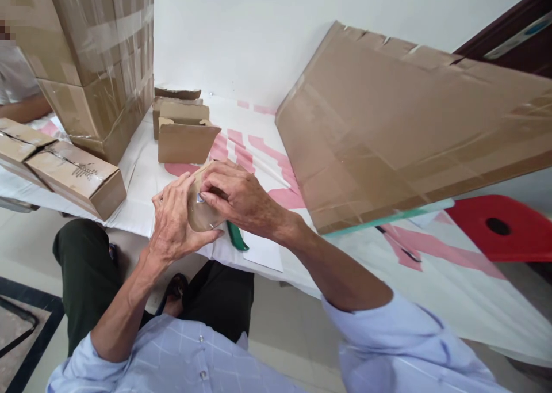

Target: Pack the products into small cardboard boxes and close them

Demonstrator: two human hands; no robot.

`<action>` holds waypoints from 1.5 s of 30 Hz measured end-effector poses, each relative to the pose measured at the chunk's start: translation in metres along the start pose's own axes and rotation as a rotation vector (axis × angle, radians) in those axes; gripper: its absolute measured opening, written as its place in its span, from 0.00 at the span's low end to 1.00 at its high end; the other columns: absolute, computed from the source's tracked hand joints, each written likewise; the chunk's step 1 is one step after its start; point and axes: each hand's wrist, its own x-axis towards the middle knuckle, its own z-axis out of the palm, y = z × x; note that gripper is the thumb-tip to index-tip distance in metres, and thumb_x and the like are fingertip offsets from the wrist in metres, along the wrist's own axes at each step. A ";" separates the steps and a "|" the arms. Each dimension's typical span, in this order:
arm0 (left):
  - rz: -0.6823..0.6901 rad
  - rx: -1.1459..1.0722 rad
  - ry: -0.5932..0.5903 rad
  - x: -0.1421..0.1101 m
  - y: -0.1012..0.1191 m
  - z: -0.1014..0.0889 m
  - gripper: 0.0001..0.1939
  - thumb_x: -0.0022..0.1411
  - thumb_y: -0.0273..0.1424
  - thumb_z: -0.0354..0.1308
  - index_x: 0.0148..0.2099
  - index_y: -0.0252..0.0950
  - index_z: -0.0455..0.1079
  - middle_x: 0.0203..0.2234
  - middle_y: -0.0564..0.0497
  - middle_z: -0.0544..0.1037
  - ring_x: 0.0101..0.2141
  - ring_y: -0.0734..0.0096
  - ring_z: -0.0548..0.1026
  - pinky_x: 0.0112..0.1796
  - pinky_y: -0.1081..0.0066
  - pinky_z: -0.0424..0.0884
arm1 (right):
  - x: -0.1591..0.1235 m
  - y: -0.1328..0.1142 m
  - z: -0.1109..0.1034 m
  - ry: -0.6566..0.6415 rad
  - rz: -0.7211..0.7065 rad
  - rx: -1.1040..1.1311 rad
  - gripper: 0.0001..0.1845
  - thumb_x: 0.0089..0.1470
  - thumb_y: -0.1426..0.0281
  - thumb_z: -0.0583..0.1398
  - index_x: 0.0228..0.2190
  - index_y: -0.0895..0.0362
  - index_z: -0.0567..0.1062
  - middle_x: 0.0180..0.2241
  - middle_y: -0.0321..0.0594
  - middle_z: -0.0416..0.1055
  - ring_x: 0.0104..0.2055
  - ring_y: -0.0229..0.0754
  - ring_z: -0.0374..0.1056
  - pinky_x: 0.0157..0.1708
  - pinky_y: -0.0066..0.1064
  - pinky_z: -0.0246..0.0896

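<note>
My left hand point(175, 220) wraps around a small brown cardboard box point(202, 216), thumb along the near side and fingers on the far left side. Over the top of this box, my right hand point(235, 194) bends its fingers together in a pinch. Its thumb tip touches the box face beside a small white and blue label point(200, 197); whatever lies between the fingertips is hidden. Just below the right hand, a green curved handle point(237, 236) lies on the table, partly covered. A white sheet of paper point(264, 251) is beside it at the table edge.
Open small cartons point(187, 142) stand behind my hands. Tall taped cartons point(99, 65) and long closed boxes point(73, 166) occupy the left. A large cardboard box point(409, 122) leans on the right, near a red stool point(500, 226) and a black pen-like item point(399, 243). Another person's arm point(26, 108) shows far left.
</note>
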 end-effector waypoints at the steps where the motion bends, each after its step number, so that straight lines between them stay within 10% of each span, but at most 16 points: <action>1: 0.011 -0.007 -0.002 0.000 0.000 0.000 0.59 0.48 0.47 0.78 0.74 0.41 0.51 0.68 0.33 0.70 0.66 0.37 0.71 0.61 0.44 0.66 | -0.001 0.001 0.000 0.002 -0.004 -0.016 0.11 0.64 0.77 0.57 0.30 0.52 0.67 0.40 0.43 0.76 0.45 0.48 0.70 0.50 0.44 0.67; 28: -0.031 -0.024 -0.020 0.000 0.007 0.003 0.56 0.50 0.49 0.76 0.73 0.42 0.54 0.69 0.32 0.68 0.67 0.35 0.67 0.62 0.40 0.65 | -0.021 -0.002 -0.008 0.210 0.196 0.145 0.06 0.59 0.73 0.62 0.30 0.52 0.71 0.30 0.36 0.73 0.34 0.42 0.67 0.37 0.37 0.64; 35: -0.001 0.007 -0.100 0.002 -0.001 -0.002 0.41 0.52 0.54 0.75 0.63 0.43 0.72 0.70 0.33 0.65 0.66 0.35 0.66 0.59 0.41 0.65 | -0.022 0.006 -0.004 0.335 0.299 0.252 0.05 0.59 0.70 0.63 0.30 0.53 0.72 0.30 0.34 0.71 0.30 0.38 0.64 0.31 0.33 0.63; 45: 0.049 -0.012 -0.016 0.001 -0.008 0.001 0.35 0.52 0.52 0.76 0.56 0.41 0.72 0.68 0.32 0.69 0.65 0.37 0.70 0.58 0.43 0.67 | -0.024 0.005 -0.001 0.319 0.318 0.246 0.06 0.59 0.69 0.63 0.30 0.53 0.72 0.29 0.34 0.71 0.30 0.38 0.64 0.30 0.32 0.62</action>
